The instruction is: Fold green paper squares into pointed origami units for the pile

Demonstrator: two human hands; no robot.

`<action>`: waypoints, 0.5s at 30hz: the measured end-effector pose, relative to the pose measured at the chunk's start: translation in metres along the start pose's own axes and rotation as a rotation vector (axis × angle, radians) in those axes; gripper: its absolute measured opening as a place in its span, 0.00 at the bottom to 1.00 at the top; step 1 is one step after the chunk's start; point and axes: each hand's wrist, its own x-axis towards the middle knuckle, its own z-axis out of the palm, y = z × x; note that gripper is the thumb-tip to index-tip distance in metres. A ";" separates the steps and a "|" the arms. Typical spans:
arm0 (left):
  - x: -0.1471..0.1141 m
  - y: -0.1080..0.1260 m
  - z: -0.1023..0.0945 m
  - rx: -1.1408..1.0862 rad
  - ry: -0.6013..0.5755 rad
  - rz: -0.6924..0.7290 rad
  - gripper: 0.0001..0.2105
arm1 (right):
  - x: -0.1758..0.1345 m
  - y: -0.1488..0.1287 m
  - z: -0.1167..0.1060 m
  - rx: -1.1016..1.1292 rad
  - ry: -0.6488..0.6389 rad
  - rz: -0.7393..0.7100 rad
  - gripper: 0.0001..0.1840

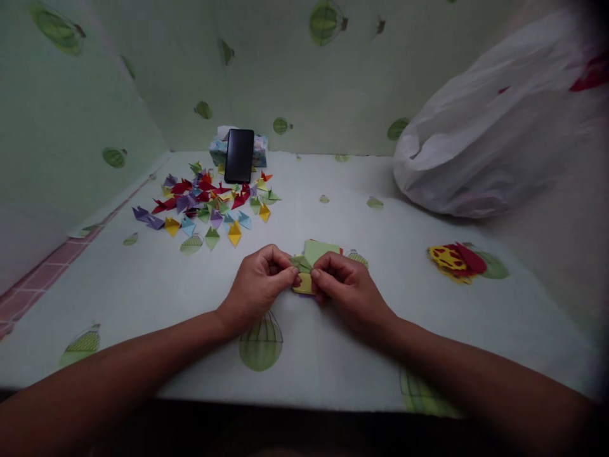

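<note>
Between my two hands is a small folded piece of green origami paper (301, 263). My left hand (261, 279) pinches its left side with thumb and forefinger. On the right side, the thumb and forefinger of my right hand (349, 285) close on the same paper. Just beneath and behind it lie square paper sheets, a light green one (322, 250) on top, with a red edge peeking out. A yellow paper (304, 284) shows below the folded piece, partly covered by my fingers.
Many folded paper cranes (204, 200) in mixed colours spread over the back left. A dark phone (239, 156) leans on a tissue box (260, 151) behind them. Red and yellow cut-outs (451, 261) lie at the right. A big white plastic bag (476, 146) bulges at the back right.
</note>
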 end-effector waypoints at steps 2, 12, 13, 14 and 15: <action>0.000 -0.001 0.000 -0.019 -0.003 0.004 0.08 | 0.000 0.001 0.000 0.032 -0.012 0.023 0.10; -0.001 0.002 0.002 -0.112 -0.051 -0.014 0.14 | 0.002 -0.003 -0.002 0.034 -0.081 0.062 0.10; -0.001 0.002 0.002 -0.110 -0.070 -0.017 0.13 | 0.002 -0.004 -0.002 0.030 -0.087 0.065 0.10; -0.001 0.001 0.001 -0.104 -0.085 -0.011 0.13 | 0.002 -0.004 -0.002 0.024 -0.092 0.070 0.10; -0.001 0.001 0.000 -0.090 -0.096 0.003 0.13 | 0.002 -0.004 -0.002 0.017 -0.095 0.075 0.10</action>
